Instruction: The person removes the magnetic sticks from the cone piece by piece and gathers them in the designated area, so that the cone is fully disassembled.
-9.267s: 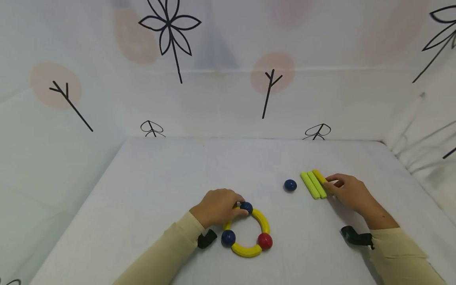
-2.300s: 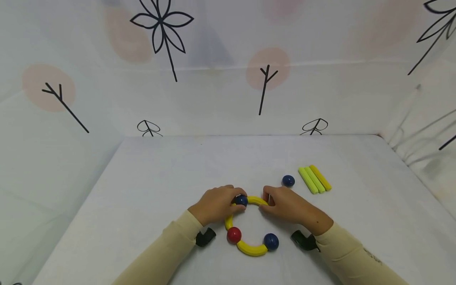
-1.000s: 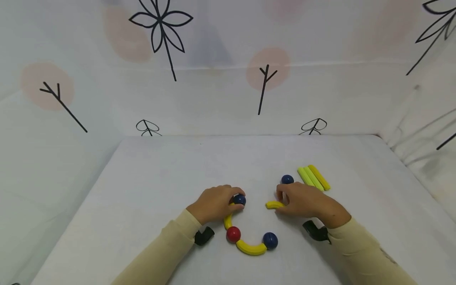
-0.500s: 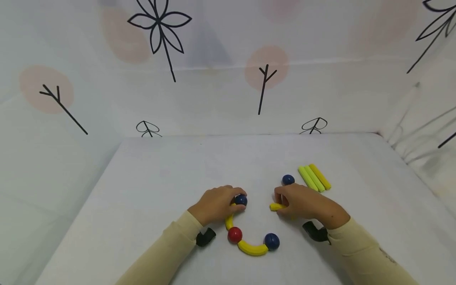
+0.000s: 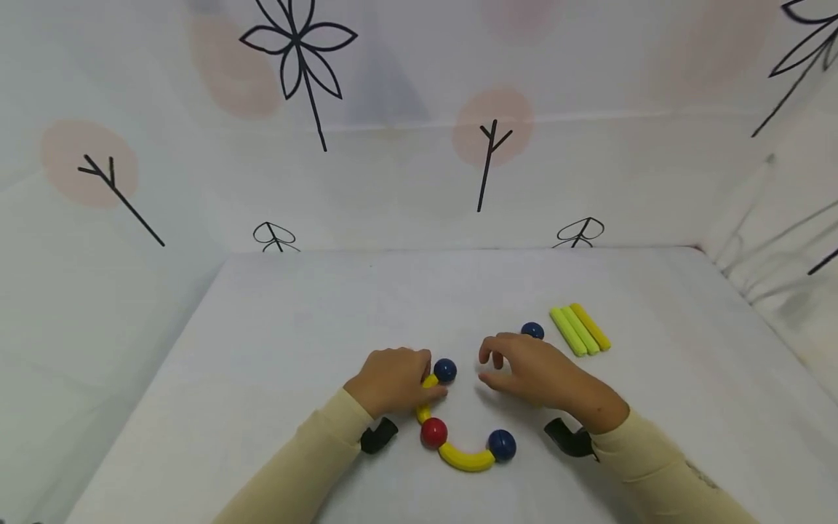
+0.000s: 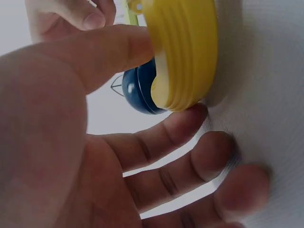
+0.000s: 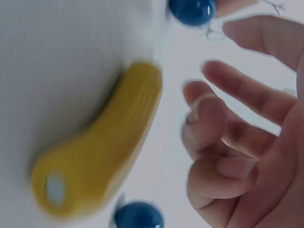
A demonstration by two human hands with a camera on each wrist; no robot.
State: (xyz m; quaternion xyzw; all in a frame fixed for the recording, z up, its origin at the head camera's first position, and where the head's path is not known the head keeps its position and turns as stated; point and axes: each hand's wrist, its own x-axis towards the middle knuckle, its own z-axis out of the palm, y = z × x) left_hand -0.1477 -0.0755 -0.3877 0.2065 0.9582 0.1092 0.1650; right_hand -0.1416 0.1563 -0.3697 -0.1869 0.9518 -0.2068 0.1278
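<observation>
My left hand [image 5: 393, 378] pinches a yellow curved magnetic rod [image 6: 183, 52] between thumb and index finger; the other fingers reach the white cloth. A blue ball [image 5: 445, 370] meets that rod's far end, a red ball [image 5: 434, 433] its near end. From the red ball, another yellow curved rod [image 5: 466, 458] runs to a second blue ball [image 5: 502, 445]. To the right, my right hand [image 5: 533, 367] hovers with loosely curled fingers, holding nothing. Below it lies a detached yellow curved rod [image 7: 104, 142], which the hand hides in the head view.
Partly behind my right hand sits a loose blue ball [image 5: 533, 330]. Beside it lie two lime sticks [image 5: 575, 331] and one yellow stick [image 5: 591, 326], side by side. White cloth walls with plant drawings [image 5: 494, 145] rise behind the table [image 5: 327, 306].
The right hand pulled one yellow curved rod off the chain, moved it right, then let go and came back left. The left hand shifted its grip from the blue ball to the adjoining rod.
</observation>
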